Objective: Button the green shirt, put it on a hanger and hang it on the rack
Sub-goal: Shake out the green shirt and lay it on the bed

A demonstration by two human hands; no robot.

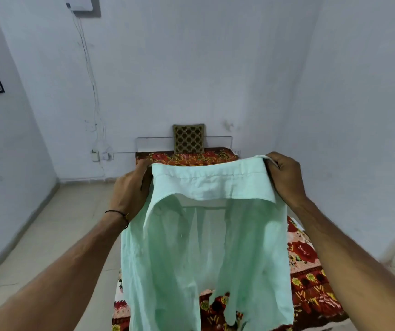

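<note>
The pale green shirt (pixel 206 247) hangs in the air in front of me, held up by its collar, with its body drooping over the bed. My left hand (pixel 130 189) grips the collar's left end. My right hand (pixel 285 177) grips the collar's right end, where a small button shows at the top. The collar band is stretched flat between both hands. I see no hanger and no rack in view.
A bed with a red floral cover (pixel 311 278) lies below the shirt. A patterned cushion (pixel 188 139) leans on the far wall. Pale floor (pixel 55 235) runs along the left. Wires (pixel 93 91) and a socket hang on the wall.
</note>
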